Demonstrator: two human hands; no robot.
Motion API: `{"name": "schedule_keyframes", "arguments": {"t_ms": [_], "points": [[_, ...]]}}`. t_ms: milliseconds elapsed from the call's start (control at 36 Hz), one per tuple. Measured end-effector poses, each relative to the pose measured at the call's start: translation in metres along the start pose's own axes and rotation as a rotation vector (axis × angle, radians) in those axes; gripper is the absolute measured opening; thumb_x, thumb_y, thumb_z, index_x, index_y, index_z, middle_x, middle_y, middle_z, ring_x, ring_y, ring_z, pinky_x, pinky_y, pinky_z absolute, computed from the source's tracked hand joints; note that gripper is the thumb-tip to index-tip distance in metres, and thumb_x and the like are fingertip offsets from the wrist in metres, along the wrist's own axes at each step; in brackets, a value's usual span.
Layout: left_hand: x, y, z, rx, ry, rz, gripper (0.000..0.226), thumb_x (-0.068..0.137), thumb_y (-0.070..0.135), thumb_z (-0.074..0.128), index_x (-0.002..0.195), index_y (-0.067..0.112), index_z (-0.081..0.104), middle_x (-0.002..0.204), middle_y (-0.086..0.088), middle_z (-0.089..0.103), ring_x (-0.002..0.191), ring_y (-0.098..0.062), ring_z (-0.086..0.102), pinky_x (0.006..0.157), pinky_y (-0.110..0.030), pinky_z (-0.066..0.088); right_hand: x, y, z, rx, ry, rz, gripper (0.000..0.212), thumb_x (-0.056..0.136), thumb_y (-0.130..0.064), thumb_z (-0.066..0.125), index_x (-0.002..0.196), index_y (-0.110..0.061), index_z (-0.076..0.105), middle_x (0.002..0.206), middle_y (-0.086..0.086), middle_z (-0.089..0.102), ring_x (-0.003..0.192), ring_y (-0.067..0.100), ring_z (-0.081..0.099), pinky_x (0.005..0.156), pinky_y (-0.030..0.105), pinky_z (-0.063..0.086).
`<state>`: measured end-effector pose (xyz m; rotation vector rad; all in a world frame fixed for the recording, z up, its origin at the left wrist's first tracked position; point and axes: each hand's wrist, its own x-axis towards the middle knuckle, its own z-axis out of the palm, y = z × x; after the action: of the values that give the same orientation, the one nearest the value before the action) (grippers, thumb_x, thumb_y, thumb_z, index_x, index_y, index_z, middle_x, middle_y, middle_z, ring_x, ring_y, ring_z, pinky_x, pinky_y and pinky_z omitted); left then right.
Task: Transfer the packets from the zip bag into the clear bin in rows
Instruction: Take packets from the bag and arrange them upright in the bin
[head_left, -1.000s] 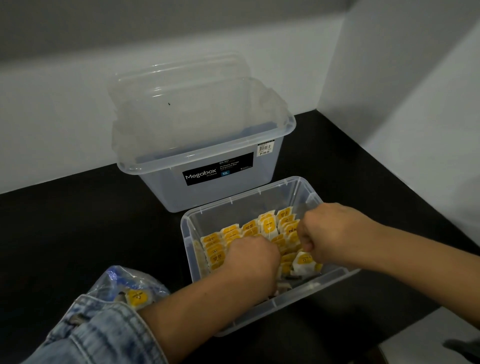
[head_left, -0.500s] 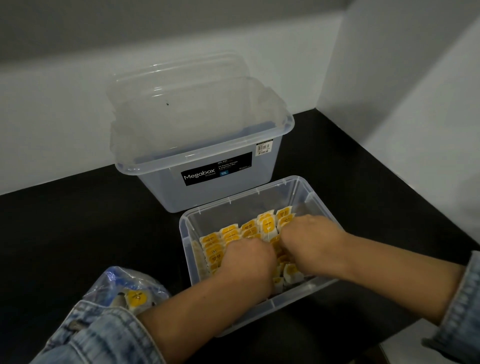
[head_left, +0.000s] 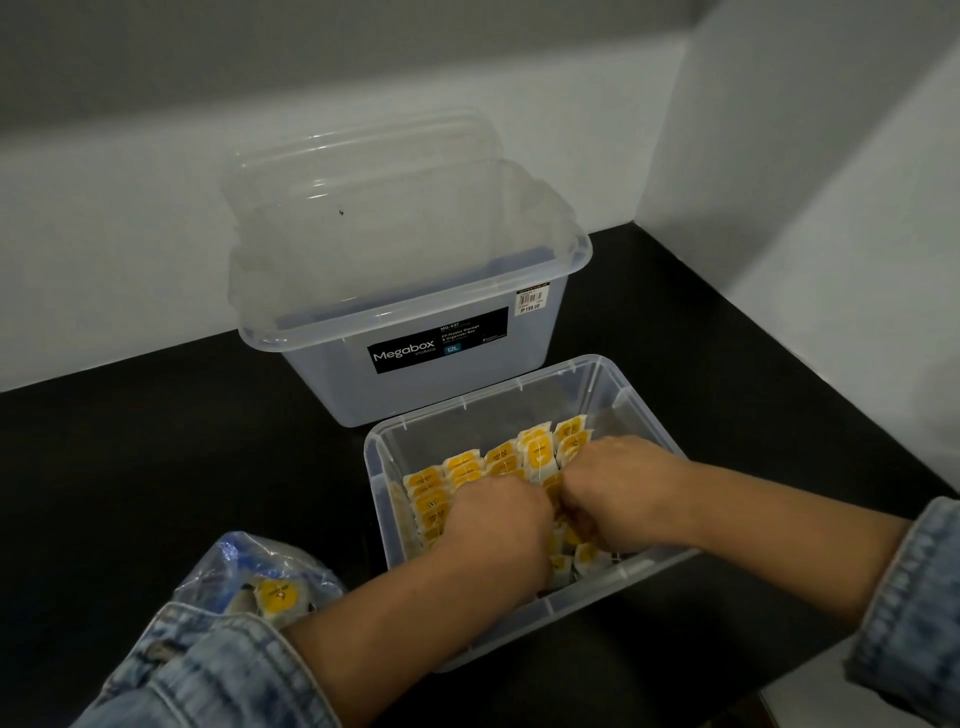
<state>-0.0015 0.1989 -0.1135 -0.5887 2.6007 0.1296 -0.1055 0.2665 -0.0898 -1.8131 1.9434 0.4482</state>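
Packets (head_left: 498, 467) stand in yellow rows inside the clear bin (head_left: 519, 384); your curled fingers are buried among them, so whether they pinch any cannot be told. Your left hand (head_left: 501, 525) and right hand (head_left: 608, 493) sit knuckles up, nearly touching mid-bin, probably squaring the near rows so later packets fit. Both forearms reach in over the front rim, denim sleeves pushed back. More packets wait in the zip bag (head_left: 260, 571) just left of the bin; a larger storage box (head_left: 415, 332) stands behind.
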Motion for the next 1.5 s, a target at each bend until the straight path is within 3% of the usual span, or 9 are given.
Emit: {"name": "schedule_keyframes", "arguments": {"t_ms": [139,361,556,694,1056,1167,1333,1444,1500], "points": [[-0.005,-0.008,-0.004,-0.037,0.064,0.007,0.023,0.083,0.039,0.065,0.097,0.022,0.066,0.093,0.001,0.060,0.082,-0.016,0.054,0.065,-0.028,0.045,-0.007,0.006,-0.010,0.107,-0.017,0.069,0.014,0.083,-0.027,0.070,0.094,-0.021,0.065,0.088,-0.007,0.061,0.081,0.006,0.056,0.077,0.021,0.049],[-0.037,-0.055,-0.038,-0.249,0.306,-0.048,0.032,0.081,0.043,0.067,0.111,0.039,0.059,0.107,0.011,0.055,0.101,-0.011,0.055,0.077,-0.028,0.047,-0.029,0.015,-0.038,0.321,0.251,0.210,0.007,0.079,-0.024,0.075,0.082,-0.026,0.069,0.079,-0.012,0.067,0.076,-0.001,0.063,0.083,0.023,0.053],[-0.085,-0.112,-0.046,-0.380,0.440,-0.138,0.027,0.080,0.033,0.070,0.105,0.038,0.063,0.080,0.018,0.051,0.075,0.001,0.050,0.071,-0.021,0.043,-0.041,-0.010,-0.052,0.398,0.431,0.204,0.005,0.079,-0.028,0.075,0.080,-0.028,0.071,0.072,-0.015,0.066,0.069,-0.007,0.062,0.060,0.007,0.046],[-0.121,-0.148,-0.033,-0.490,0.465,-0.229,0.030,0.080,0.029,0.071,0.104,0.042,0.060,0.089,0.017,0.052,0.079,0.003,0.051,0.067,-0.015,0.040,-0.036,-0.056,-0.058,0.443,0.493,0.115,0.007,0.077,-0.035,0.075,0.078,-0.032,0.069,0.071,-0.012,0.068,0.070,-0.007,0.062,0.059,0.008,0.047],[-0.174,-0.189,0.036,-0.609,0.316,-0.432,0.062,0.079,0.043,0.068,0.134,0.036,0.039,0.116,0.013,0.044,0.101,-0.004,0.049,0.086,-0.026,0.048,0.023,-0.186,-0.049,0.452,0.343,-0.104,0.017,0.089,-0.031,0.063,0.105,-0.032,0.069,0.094,-0.015,0.068,0.082,-0.002,0.060,0.075,0.014,0.047],[-0.171,-0.184,0.060,-0.626,0.241,-0.478,0.084,0.074,0.050,0.070,0.143,0.032,0.024,0.132,0.005,0.041,0.113,-0.011,0.049,0.090,-0.030,0.047,0.054,-0.214,-0.027,0.256,0.224,-0.060,0.024,0.093,-0.022,0.056,0.113,-0.026,0.067,0.105,0.000,0.066,0.091,0.015,0.063,0.083,0.031,0.053],[-0.164,-0.187,0.079,-0.673,0.202,-0.475,0.091,0.077,0.034,0.072,0.147,0.030,0.014,0.140,0.002,0.038,0.120,-0.014,0.048,0.087,-0.024,0.041,0.088,-0.243,0.004,0.162,0.171,0.028,0.023,0.093,-0.011,0.049,0.112,-0.004,0.060,0.112,0.015,0.062,0.105,0.032,0.059,0.079,0.036,0.044],[-0.164,-0.190,0.081,-0.714,0.236,-0.450,0.088,0.079,0.028,0.071,0.147,0.030,0.016,0.135,0.003,0.042,0.114,-0.011,0.050,0.079,-0.019,0.037,0.123,-0.253,-0.002,0.144,-0.183,0.138,0.054,0.090,-0.034,0.058,0.137,-0.012,0.043,0.136,0.014,0.047,0.125,0.033,0.045,0.104,0.044,0.038],[-0.164,-0.190,0.081,-0.717,0.250,-0.439,0.087,0.079,0.026,0.071,0.147,0.031,0.016,0.134,0.003,0.043,0.114,-0.011,0.050,0.079,-0.019,0.038,0.124,-0.256,0.000,0.180,-0.185,0.132,0.053,0.090,-0.030,0.058,0.137,-0.011,0.042,0.138,0.015,0.045,0.127,0.034,0.043,0.105,0.045,0.038]]}}
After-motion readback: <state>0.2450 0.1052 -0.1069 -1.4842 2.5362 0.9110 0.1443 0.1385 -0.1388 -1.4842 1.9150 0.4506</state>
